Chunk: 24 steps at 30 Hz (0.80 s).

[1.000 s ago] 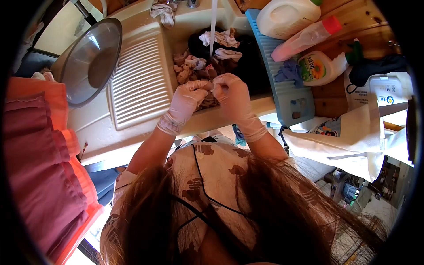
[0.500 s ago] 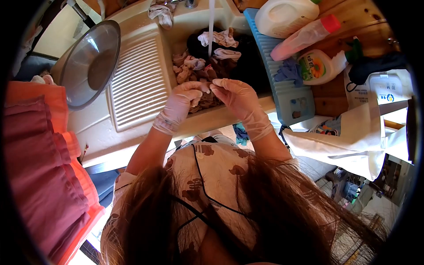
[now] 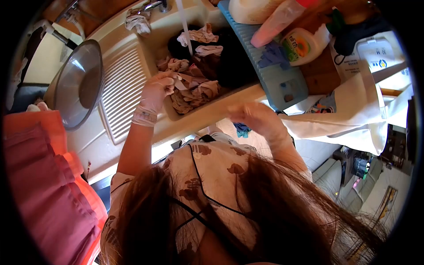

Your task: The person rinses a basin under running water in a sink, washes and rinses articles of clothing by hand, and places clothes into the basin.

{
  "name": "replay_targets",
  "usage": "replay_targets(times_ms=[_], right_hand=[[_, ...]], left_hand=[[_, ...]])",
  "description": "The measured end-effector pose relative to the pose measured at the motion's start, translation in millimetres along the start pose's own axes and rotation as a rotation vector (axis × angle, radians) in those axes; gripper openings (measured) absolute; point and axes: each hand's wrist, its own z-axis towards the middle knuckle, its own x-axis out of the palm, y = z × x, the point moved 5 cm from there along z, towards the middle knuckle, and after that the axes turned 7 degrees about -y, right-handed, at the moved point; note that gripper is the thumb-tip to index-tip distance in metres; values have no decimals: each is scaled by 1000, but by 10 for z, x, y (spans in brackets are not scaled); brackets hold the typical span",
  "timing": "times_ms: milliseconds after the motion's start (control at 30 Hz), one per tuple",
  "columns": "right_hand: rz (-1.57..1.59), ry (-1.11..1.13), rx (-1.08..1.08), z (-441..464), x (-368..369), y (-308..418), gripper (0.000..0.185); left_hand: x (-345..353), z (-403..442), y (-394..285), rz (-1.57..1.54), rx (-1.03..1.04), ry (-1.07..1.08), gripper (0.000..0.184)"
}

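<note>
My left hand (image 3: 157,90), in a thin whitish glove, is closed at the sink's left edge, with a small pale piece (image 3: 179,84) at its fingertips. What the piece is cannot be made out. My right hand (image 3: 254,117), also gloved, is blurred in front of the sink's front rim, apart from the left; its fingers are smeared by motion. In the sink (image 3: 212,104) lie crumpled pinkish and beige cloths (image 3: 196,95) and dark cloth (image 3: 236,57). Water (image 3: 184,26) runs down onto them from above.
A grey translucent basin (image 3: 79,84) leans beside the ribbed drainboard (image 3: 123,88). On the right, a blue washboard (image 3: 285,90) lies near a blue glove (image 3: 274,55), a detergent bottle (image 3: 302,46) and a pink bottle (image 3: 278,22). A white bag (image 3: 344,126) hangs near my right arm.
My hands have come apart: the left has moved left, and the right has moved back past the sink's front rim. The camera view has shifted and turned slightly.
</note>
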Motion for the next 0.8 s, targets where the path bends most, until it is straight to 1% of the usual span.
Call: replay_targets(times_ms=[67,133,167,200,233,267,300,333,367,433,467,500,533,567,633,700,800], right_hand=[[-139,-98,128,-397,-428,-250,47],[-537,-379,148,-724,-1144,-674,54],[-890,-680,236,-904,-1578,-823,55],[-910,-967,412,-1025,-1648,-784,39],[-842,-1109,382,-1151,-2326,-1210,30],[-926,-1240,352,-1210,-2593,-1316,22],[-1015,-1288,437,-1205,-2628,-1286,25],[-1097,-1330,530,-1198,-2637,-1242,28],[-1182,-1339,610,-1199,-2826,-1357,33],[-1269,-1261,669,-1190,-3301,-1746,45],[-1245,-1207,639,-1185,-3526,-1946,50],[-1135,-1160,574,-1191,-3599,-2071,56],[-891,-1115,491,-1151,-3319,-1927,60],[-641,-1071,426,-1105,-2987,-1751,65],[-170,-836,463,-1015,-2333,-1429,70],[317,-410,250,-892,-1901,-1224,78],[431,-192,146,-737,-1294,-873,73]], left_hand=[[-124,127,-44,-42,19,-114,24],[-140,185,-52,-21,44,-202,27],[-112,204,-130,22,68,-233,28],[-94,238,-199,68,97,-265,30],[-86,260,-229,160,148,-309,31],[-84,276,-259,249,205,-354,32],[-104,304,-287,338,267,-402,33],[-153,374,-246,329,233,-365,34],[-242,454,-205,321,201,-334,36],[-199,473,-136,301,158,-282,36],[-133,430,-166,285,153,-263,35],[-82,378,-221,271,151,-246,33],[-50,295,-284,300,162,-268,32],[-70,282,-273,260,142,-241,31],[-151,276,-268,174,104,-189,30],[-220,256,-277,97,82,-141,29],[-415,261,-255,14,59,-115,28]])
